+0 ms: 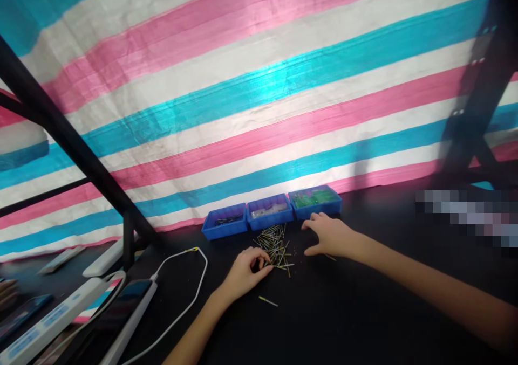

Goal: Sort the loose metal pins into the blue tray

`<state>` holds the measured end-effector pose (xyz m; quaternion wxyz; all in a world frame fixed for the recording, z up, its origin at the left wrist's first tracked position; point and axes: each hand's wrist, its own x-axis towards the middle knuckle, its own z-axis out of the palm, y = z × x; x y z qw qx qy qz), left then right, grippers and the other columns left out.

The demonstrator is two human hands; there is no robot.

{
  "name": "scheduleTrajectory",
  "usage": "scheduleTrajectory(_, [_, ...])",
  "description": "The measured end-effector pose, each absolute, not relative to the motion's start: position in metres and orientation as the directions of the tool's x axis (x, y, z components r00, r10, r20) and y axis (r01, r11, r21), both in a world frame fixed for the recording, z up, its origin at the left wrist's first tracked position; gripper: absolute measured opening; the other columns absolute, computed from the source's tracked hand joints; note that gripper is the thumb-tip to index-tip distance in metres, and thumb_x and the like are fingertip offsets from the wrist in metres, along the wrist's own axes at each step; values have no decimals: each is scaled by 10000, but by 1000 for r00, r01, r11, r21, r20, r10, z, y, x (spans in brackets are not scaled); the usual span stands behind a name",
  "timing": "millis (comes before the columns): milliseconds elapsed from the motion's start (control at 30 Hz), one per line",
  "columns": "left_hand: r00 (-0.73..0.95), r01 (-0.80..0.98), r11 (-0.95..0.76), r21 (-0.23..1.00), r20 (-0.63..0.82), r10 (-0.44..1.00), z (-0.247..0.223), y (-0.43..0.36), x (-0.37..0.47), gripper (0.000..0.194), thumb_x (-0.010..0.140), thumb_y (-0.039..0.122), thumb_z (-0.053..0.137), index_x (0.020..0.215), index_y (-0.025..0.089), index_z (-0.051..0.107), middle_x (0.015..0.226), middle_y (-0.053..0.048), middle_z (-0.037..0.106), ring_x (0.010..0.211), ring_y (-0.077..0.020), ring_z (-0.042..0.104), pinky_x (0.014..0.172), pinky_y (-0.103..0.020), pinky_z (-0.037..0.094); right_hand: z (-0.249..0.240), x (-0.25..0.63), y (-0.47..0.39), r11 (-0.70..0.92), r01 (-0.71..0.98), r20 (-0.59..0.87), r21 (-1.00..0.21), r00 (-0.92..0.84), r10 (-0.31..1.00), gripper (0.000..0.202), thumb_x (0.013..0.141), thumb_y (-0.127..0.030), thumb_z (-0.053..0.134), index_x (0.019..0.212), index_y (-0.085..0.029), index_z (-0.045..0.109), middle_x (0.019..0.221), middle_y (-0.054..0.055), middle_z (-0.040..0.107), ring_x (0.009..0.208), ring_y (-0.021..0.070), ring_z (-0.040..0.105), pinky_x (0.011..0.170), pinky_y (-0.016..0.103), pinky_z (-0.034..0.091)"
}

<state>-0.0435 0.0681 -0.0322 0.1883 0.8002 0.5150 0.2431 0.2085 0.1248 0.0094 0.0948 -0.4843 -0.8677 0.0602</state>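
Observation:
A loose pile of thin metallic and yellowish sticks (275,243) lies on the black table (324,311). My left hand (247,268) is at the pile's lower left edge, thumb and fingertips curved close together; whether a stick is between them is too small to tell. My right hand (327,235) is spread with thumb and fingers apart, right of the pile and below the blue tray with green pieces (315,207). Beside that tray stand a blue tray with whitish pieces (270,224) and a blue tray with dark pieces (225,232). One separate stick (268,301) lies nearer me.
On the left are a white power strip (52,316), a dark-screened device (117,316) and a looped white cable (205,270). A black metal frame (89,165) crosses the left side. Striped sheeting (243,117) hangs behind. Part of another person's hand (7,294) shows at far left.

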Motion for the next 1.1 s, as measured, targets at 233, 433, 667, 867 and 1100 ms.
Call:
scheduleTrajectory(233, [605,613,-468,637,3,796,-12,64,-54,285,550,422,771,694,195,676,854,-1,589,855,-158,505,845,-297,321,33,220,125,324,920,-293,-220,-379,878,171,533,-215,748,679,-173,670,638,45,652,677,260,652,555,296,451])
scheduleTrajectory(433, [658,619,-478,623,-78,749,-4,61,-56,276,537,450,765,731,261,714,928,4,541,936,-172,478,875,-316,305,19,219,127,257,862,-412,-437,-446,795,77,627,-143,609,687,-152,658,519,14,622,494,158,623,446,213,455])
scheduleTrajectory(667, [564,626,-463,628,45,824,-19,64,-45,245,655,447,695,743,218,705,745,2,568,787,-143,492,792,-275,335,-19,195,135,286,498,-84,-819,-597,798,201,700,-199,562,871,-110,616,653,57,657,540,161,635,449,219,499])
scheduleTrajectory(867, [334,629,-358,690,175,926,-33,65,-37,240,723,405,649,769,171,676,652,2,554,603,-112,434,570,-222,332,-37,175,120,363,292,172,-885,-520,837,239,773,-302,559,918,-128,636,794,62,657,594,125,605,482,201,461])
scheduleTrajectory(1100, [170,638,-337,692,300,939,-36,58,-22,184,745,353,632,751,171,663,657,-4,573,556,-101,413,530,-215,324,-44,168,102,430,234,245,-872,-553,797,237,789,-355,572,791,-149,689,639,21,633,512,97,514,477,207,373])
